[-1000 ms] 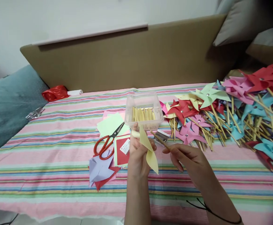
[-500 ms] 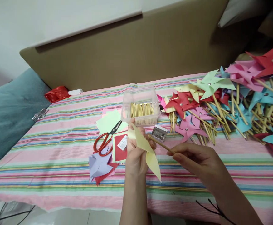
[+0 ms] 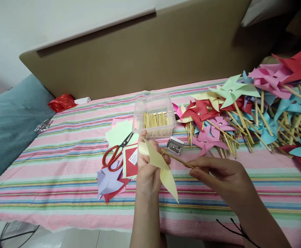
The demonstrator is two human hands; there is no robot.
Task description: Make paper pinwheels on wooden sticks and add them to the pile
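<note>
My left hand [image 3: 148, 172] is closed on a pale yellow paper pinwheel [image 3: 157, 162], whose blades hang over the fingers and down to the right. Between the fingertips of my right hand [image 3: 217, 174] a thin wooden stick [image 3: 177, 158] is pinched near its lower right end. The stick's far end meets the back of the pinwheel at my left fingers; how they join is hidden. Just beyond, a small box of metal thumbtacks [image 3: 175, 146] stands open. A clear plastic box [image 3: 154, 100] with several short sticks [image 3: 157, 120] sits behind my left hand.
Finished pinwheels [image 3: 207, 139] in several colours lie piled on the right. Left of my hands are red-handled scissors [image 3: 113, 162], lilac cut paper [image 3: 109, 181], pale green sheets [image 3: 119, 132] and a red card [image 3: 131, 165]. A striped cloth [image 3: 62, 165] covers the surface; a brown backboard [image 3: 140, 51] rises behind.
Both hands keep their grip on the pinwheel and the stick. My right hand has shifted slightly right, and the pinwheel has tilted a little. The whole view has moved slightly.
</note>
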